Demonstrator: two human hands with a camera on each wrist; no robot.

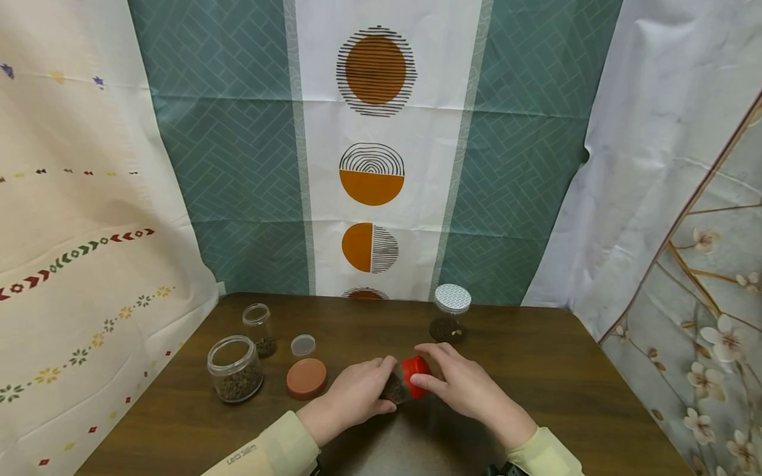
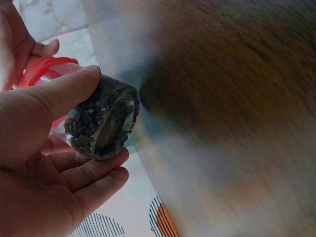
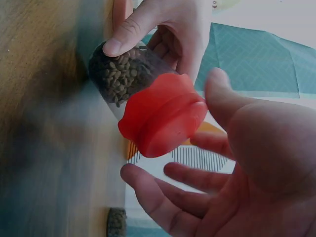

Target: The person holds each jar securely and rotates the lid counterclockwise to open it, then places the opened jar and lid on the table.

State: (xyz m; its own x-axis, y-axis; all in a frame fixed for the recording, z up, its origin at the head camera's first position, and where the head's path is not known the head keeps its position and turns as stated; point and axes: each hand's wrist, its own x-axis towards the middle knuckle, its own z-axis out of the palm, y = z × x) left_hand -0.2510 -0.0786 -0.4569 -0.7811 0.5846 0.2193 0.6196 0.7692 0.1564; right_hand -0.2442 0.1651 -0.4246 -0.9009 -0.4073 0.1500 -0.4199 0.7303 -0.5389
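My left hand (image 1: pixel 360 395) grips a clear jar (image 3: pixel 123 74) by its body, thumb on one side and fingers on the other. Dark seed-like pieces fill part of the jar, which is tilted above the table. Its red lid (image 3: pixel 163 116) has a wavy skirt and points toward my right hand (image 1: pixel 467 390). In the right wrist view, that hand's thumb and fingers are spread around the lid without closing on it. Whether the thumb touches the lid's edge I cannot tell. The left wrist view shows the jar's base (image 2: pixel 112 126) facing outward.
On the left of the wooden table (image 1: pixel 536 370) stand a wide lidless jar (image 1: pixel 235 380) and a smaller lidless jar (image 1: pixel 264 344), both with dried contents. Beside them lie a terracotta lid (image 1: pixel 306 378) and a clear lid (image 1: pixel 303 344). A white-lidded jar (image 1: pixel 448 327) stands at the back right.
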